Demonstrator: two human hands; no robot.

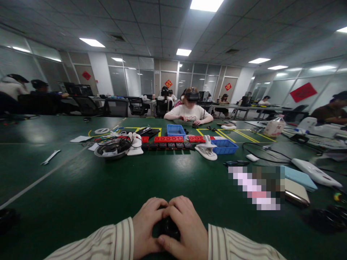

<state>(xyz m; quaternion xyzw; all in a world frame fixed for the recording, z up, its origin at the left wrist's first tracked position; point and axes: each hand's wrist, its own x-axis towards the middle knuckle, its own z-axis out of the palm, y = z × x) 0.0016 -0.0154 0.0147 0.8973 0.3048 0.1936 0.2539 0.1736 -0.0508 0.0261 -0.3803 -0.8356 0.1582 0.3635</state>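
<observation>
My left hand and my right hand rest together on the green table at its near edge, in striped sleeves. Both are curled round a small dark object between them, most of it hidden by my fingers. The fingertips of the two hands touch above it.
Across the table sits a person in a white shirt. Between us lie red power strips, two blue bins, a white clamp, a metal bowl of cables and a wrench. Phones and a white device lie right.
</observation>
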